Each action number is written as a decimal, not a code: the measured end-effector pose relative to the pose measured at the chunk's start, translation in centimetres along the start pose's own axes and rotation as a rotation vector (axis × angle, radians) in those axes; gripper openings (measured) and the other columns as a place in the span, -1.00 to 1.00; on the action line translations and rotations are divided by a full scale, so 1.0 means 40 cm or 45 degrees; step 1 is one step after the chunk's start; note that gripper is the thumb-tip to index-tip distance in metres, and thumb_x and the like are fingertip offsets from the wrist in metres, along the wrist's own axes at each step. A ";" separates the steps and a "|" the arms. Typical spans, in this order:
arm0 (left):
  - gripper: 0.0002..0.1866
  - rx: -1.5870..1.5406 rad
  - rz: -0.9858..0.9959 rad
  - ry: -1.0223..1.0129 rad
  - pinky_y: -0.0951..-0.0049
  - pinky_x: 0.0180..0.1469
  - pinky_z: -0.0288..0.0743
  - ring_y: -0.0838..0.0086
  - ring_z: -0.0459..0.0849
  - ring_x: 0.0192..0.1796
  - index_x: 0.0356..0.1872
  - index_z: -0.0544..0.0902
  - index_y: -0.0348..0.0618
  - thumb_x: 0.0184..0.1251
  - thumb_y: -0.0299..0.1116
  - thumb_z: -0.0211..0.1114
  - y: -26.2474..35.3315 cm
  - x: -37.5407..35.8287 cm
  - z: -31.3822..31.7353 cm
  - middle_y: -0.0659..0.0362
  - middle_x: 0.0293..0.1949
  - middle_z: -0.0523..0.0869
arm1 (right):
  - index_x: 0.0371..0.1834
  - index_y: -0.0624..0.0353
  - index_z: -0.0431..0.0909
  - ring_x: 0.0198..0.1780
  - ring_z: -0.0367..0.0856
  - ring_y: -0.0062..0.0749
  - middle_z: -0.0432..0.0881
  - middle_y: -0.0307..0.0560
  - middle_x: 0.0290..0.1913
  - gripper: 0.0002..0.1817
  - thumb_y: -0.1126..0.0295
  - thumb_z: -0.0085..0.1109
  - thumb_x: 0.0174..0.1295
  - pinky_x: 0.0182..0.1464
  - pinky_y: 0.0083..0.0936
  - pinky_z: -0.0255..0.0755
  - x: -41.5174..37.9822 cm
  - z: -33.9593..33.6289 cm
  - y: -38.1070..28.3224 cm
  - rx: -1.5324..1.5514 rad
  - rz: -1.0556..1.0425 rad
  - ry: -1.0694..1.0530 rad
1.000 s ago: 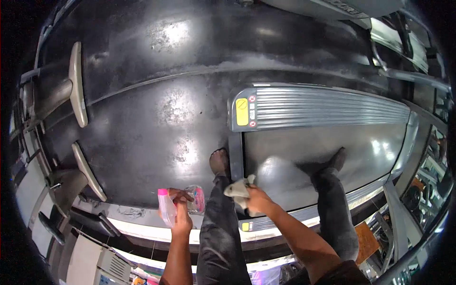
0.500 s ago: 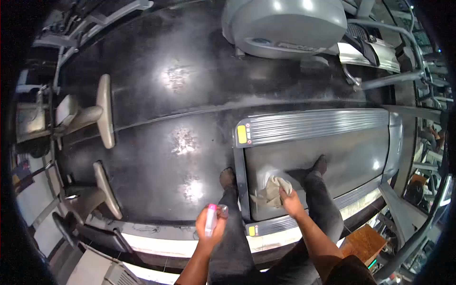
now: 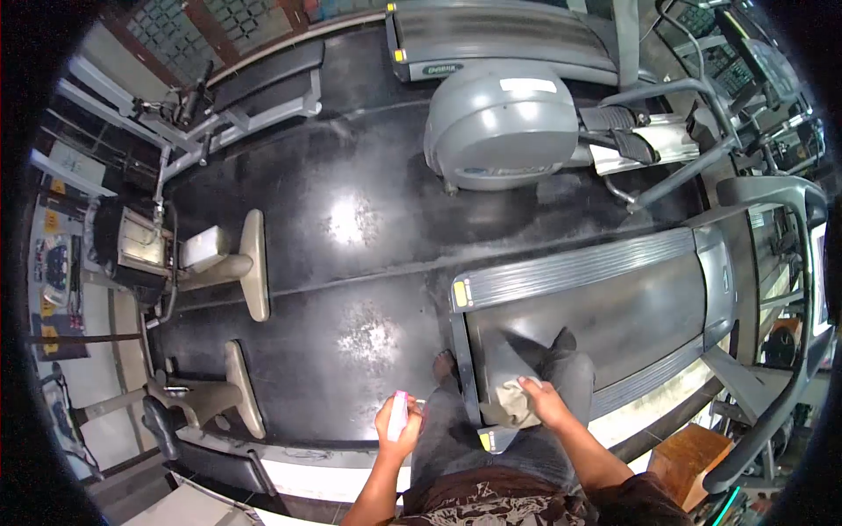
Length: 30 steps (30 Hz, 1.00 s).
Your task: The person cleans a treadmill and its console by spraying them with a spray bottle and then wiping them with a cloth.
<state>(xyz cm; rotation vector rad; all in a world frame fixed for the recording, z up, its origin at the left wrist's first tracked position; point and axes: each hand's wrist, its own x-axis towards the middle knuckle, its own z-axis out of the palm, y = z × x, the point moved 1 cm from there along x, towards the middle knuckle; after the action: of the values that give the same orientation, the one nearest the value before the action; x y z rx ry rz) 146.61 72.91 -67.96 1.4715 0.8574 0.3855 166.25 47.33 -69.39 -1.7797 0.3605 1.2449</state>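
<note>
My left hand [image 3: 392,431] is closed around a small whitish bottle [image 3: 398,417] with a pink top, held upright over the floor beside my leg. A small pale bit shows at its fingers, too small to name. In my right hand [image 3: 547,405] is a crumpled beige cloth [image 3: 512,403], pinched at its upper edge and hanging over the rear end of a treadmill [image 3: 631,285]. One of my feet rests on the treadmill belt, the other on the black floor behind it.
An elliptical machine [image 3: 504,127] stands beyond the treadmill, with another treadmill [image 3: 500,35] farther back. Exercise machines with beige feet [image 3: 254,265] and a bench [image 3: 272,74] are at the left. A wooden box [image 3: 691,460] sits at the lower right, near the treadmill's handrail [image 3: 802,351].
My view has tilted up, showing more of the room. The cloth has come nearer my body, off the belt area where it hung before. The bottle stays in my left hand.
</note>
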 end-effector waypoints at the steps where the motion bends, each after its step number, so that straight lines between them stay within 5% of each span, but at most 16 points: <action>1: -0.84 0.008 -0.002 0.006 0.52 -0.26 0.55 0.56 0.65 -0.35 -0.22 0.60 -0.33 0.16 -0.64 0.23 -0.005 -0.010 -0.008 0.19 -0.40 0.69 | -0.08 0.38 0.67 -0.09 0.62 -0.39 0.72 -0.06 -0.14 -0.47 -0.01 0.16 0.39 0.05 -0.44 0.47 -0.026 -0.010 -0.010 0.043 -0.056 0.068; 7: -0.86 0.117 0.106 0.000 0.50 -0.30 0.58 0.55 0.67 -0.39 -0.18 0.63 -0.31 0.24 -0.56 0.26 0.044 -0.019 -0.007 0.19 -0.43 0.70 | -0.09 0.35 0.68 -0.16 0.62 -0.46 0.73 -0.11 -0.19 -0.53 0.05 0.16 0.39 -0.04 -0.47 0.47 -0.123 -0.096 -0.022 0.134 -0.190 0.059; 10: -0.86 -0.137 0.124 -0.070 0.49 -0.30 0.57 0.55 0.69 -0.39 -0.18 0.63 -0.31 0.25 -0.56 0.26 0.129 -0.010 0.046 0.19 -0.44 0.70 | -0.08 0.32 0.69 -0.16 0.62 -0.47 0.74 -0.13 -0.19 -0.55 0.06 0.14 0.41 -0.03 -0.47 0.47 -0.188 -0.122 -0.053 0.094 -0.249 0.114; 19: -0.84 -0.002 0.208 -0.349 0.51 -0.29 0.55 0.57 0.70 -0.38 -0.13 0.62 -0.30 0.28 -0.56 0.25 0.235 0.006 0.235 0.19 -0.46 0.71 | -0.07 0.30 0.70 -0.14 0.62 -0.47 0.75 -0.15 -0.19 -0.53 0.03 0.11 0.44 0.00 -0.46 0.47 -0.199 -0.259 -0.036 0.049 -0.382 0.112; 25: -0.83 0.148 0.234 -0.411 0.50 -0.29 0.57 0.56 0.69 -0.38 -0.13 0.62 -0.29 0.25 -0.55 0.26 0.391 -0.003 0.399 0.20 -0.45 0.70 | -0.05 0.27 0.68 -0.14 0.61 -0.48 0.75 -0.14 -0.19 -0.52 0.01 0.07 0.47 0.01 -0.45 0.48 -0.214 -0.411 -0.112 0.088 -0.505 0.116; 30: -0.82 0.063 0.181 -0.317 0.48 -0.29 0.58 0.53 0.70 -0.39 -0.15 0.62 -0.32 0.23 -0.61 0.22 0.618 -0.104 0.540 0.18 -0.44 0.69 | -0.03 0.27 0.67 -0.13 0.61 -0.50 0.74 -0.13 -0.18 -0.54 0.03 0.07 0.48 0.01 -0.45 0.49 -0.462 -0.629 -0.312 0.004 -0.542 0.171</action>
<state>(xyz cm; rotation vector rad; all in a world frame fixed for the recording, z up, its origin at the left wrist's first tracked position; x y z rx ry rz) 165.67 57.50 -45.72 1.5926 0.5692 0.2803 181.22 29.48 -45.15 -1.8224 0.0505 0.8264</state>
